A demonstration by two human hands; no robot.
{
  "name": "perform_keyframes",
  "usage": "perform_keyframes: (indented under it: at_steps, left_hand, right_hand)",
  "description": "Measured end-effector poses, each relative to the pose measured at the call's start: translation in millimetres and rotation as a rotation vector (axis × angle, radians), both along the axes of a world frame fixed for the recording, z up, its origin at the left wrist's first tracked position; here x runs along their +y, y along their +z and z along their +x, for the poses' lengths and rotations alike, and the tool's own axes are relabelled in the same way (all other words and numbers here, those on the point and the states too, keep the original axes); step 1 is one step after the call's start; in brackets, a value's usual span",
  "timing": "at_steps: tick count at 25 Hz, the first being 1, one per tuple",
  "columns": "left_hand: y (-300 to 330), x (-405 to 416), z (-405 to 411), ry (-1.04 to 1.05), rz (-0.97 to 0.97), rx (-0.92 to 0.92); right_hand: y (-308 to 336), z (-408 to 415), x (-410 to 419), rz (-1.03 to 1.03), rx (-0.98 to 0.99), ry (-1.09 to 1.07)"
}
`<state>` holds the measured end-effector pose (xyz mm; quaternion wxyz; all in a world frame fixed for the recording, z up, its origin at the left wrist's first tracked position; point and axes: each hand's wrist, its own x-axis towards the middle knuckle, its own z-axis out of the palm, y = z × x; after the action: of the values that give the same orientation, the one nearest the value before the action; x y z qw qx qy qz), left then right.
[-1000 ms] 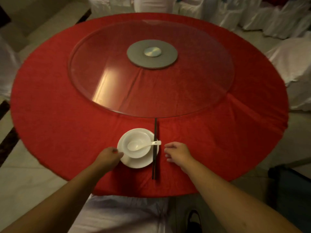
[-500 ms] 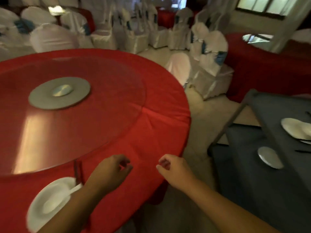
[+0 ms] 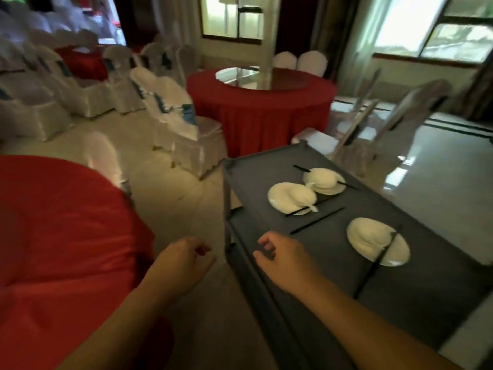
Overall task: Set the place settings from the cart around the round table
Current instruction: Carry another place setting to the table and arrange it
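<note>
Head view: red bench (image 3: pixel 61 236) at left, grey cart (image 3: pixel 400 284) at right. Cart top carries three plate sets (image 3: pixel 290 198) with bowls, plus black chopsticks (image 3: pixel 317 220). Left hand (image 3: pixel 184 263) hangs over the floor, right hand (image 3: pixel 285 260) over cart's near edge; both loosely curled, holding nothing.

dim room | window (image 3: pixel 440 30) glare (overexposed) | motion blur throughout
</note>
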<state>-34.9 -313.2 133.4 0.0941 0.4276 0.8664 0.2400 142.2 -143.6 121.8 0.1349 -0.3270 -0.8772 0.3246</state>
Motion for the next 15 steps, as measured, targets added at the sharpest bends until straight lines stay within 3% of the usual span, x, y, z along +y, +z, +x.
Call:
perform_keyframes:
  at_steps: [10, 15]
  left_hand:
    - [-33, 271, 23, -0.361, -0.167, -0.143]
    - [-67, 350, -22, -0.343, -0.162, -0.119]
  right_hand:
    - [-30, 98, 174, -0.104, -0.082, -0.663]
    - [-70, 76, 198, -0.228, -0.123, -0.803]
